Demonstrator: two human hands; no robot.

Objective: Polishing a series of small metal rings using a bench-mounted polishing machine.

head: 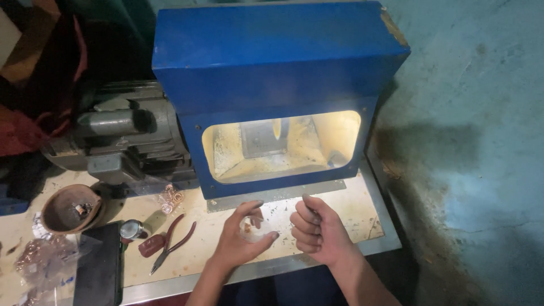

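Note:
My left hand (pixel 241 241) rests near the front of the workbench and cups a small clear plastic bag (pixel 251 228) with something pale and reddish inside. My right hand (pixel 314 229) is just to its right, fingers curled into a loose fist with the thumb up; whether it pinches anything I cannot tell. Both hands sit in front of a big blue metal housing (pixel 272 62) whose lit yellowish opening (pixel 283 144) shows a wheel inside.
A grey electric motor (pixel 122 139) stands left of the housing. On the bench (pixel 351 209) lie red-handled pliers (pixel 173 241), copper-coloured rings (pixel 171 198), a clay bowl (pixel 71 209), a small metal tin (pixel 131 229), a dark flat slab (pixel 99 272) and plastic bags (pixel 42 258). A teal wall stands at right.

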